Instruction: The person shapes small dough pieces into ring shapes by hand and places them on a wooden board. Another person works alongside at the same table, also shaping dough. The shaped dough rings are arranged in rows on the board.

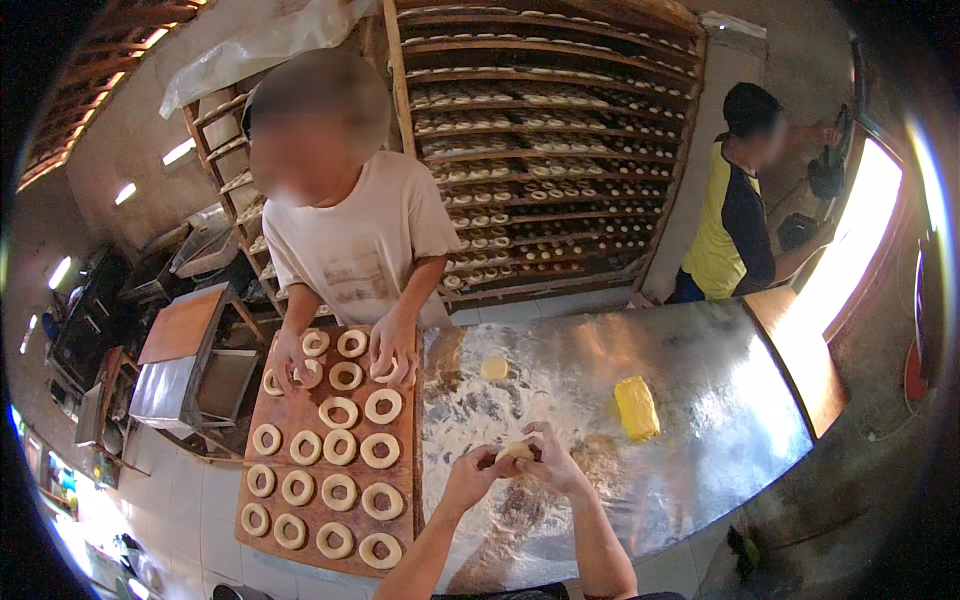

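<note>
A small pale piece of dough (517,452) is held between my two hands, above the floury metal table. My left hand (476,474) grips its left end with curled fingers, and my right hand (549,461) pinches the right end. Part of the dough is hidden by my fingers. Beyond my hands a flat round dough piece (495,368) lies on the flour. To the right rests a yellow block (637,408), which looks like butter or margarine. On my left, rows of dough rings (339,447) cover a wooden board (290,389).
Across the board a co-worker in a light T-shirt (350,225) has both hands on dough rings. Behind stands a tall wooden rack (548,72) with rings on its shelves. Another person in a yellow and dark shirt (722,225) stands by the bright window. The metal table (720,400) curves away right.
</note>
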The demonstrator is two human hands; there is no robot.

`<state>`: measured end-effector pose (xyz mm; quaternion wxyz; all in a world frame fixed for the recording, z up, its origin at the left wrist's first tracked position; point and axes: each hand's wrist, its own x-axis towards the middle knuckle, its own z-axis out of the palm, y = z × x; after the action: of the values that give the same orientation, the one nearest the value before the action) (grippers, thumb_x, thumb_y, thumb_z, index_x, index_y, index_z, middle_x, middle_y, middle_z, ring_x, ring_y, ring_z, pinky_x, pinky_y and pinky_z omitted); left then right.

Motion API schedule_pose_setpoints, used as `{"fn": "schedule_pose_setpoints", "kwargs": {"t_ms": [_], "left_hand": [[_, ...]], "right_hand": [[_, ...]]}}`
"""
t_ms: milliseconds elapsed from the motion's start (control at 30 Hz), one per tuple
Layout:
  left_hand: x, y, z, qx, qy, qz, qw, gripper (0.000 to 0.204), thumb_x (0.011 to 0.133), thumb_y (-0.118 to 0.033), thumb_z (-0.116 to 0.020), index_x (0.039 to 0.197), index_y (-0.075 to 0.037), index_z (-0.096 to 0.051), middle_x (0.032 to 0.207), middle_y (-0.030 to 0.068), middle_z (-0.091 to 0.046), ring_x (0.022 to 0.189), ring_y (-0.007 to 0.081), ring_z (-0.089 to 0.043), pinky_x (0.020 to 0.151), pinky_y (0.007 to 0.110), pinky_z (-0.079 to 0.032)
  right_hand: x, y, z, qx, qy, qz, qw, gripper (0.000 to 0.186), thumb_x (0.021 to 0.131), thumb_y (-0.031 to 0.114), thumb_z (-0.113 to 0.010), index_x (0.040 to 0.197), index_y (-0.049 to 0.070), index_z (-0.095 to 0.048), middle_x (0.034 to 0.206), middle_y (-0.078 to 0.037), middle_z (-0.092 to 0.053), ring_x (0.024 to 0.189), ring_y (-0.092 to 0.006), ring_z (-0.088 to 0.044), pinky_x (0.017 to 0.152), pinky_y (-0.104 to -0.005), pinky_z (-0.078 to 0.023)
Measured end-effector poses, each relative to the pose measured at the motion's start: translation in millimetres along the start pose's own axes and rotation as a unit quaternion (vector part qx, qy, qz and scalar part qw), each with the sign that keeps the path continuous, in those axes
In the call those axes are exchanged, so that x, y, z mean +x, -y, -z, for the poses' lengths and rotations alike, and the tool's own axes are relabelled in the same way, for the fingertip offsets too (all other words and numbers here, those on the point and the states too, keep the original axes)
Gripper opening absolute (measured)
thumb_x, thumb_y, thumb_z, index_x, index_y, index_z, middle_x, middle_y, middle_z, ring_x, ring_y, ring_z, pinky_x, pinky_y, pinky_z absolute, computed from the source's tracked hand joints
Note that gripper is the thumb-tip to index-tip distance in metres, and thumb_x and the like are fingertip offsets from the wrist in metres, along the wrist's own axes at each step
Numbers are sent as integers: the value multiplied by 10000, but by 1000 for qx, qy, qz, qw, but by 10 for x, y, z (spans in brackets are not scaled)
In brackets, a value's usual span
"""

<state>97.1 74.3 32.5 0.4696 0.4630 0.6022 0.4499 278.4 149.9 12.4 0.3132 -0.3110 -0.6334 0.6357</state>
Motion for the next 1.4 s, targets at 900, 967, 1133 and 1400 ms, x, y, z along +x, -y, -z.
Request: {"fn": "schedule_pose_setpoints", "kwargs": {"t_ms": [900,967,1133,1400], "left_hand": [[-436,94,290,232,-308,-200,901,386,1014,-403,-386,1199,-76,-473,642,214,-611,642,434,-632,548,495,-488],[-454,110,435,273,-325,-208,881,361,1015,-382,-393,1168,-70,-489,665,203,-626,639,434,-632,544,491,-490],[-580,139,953,177,-282,-198,922,228,1004,-279,-456,1063,-66,-512,731,218,-639,642,432,-634,541,490,-493],[-579,269,1922,130,-275,-121,945,266,1036,-332,-409,1066,-92,-518,821,221,-646,755,447,-640,607,502,-485]], "right_hand": [[211,367,-1082,364,20,-84,927,688,947,699,-331,1338,146,-451,736,-75,-663,496,-131,-451,507,-278,-386],[340,327,-1260,46,47,2,998,696,935,717,-329,1317,152,-465,691,-69,-634,505,-134,-486,482,-285,-399],[568,141,-1680,459,124,9,880,691,947,713,-307,1246,115,-482,703,-63,-600,617,-156,-583,556,-276,-470],[1229,47,-2583,21,3,44,999,609,972,629,-380,1178,66,-487,1086,-94,-570,1045,-213,-554,857,-343,-480]]}}
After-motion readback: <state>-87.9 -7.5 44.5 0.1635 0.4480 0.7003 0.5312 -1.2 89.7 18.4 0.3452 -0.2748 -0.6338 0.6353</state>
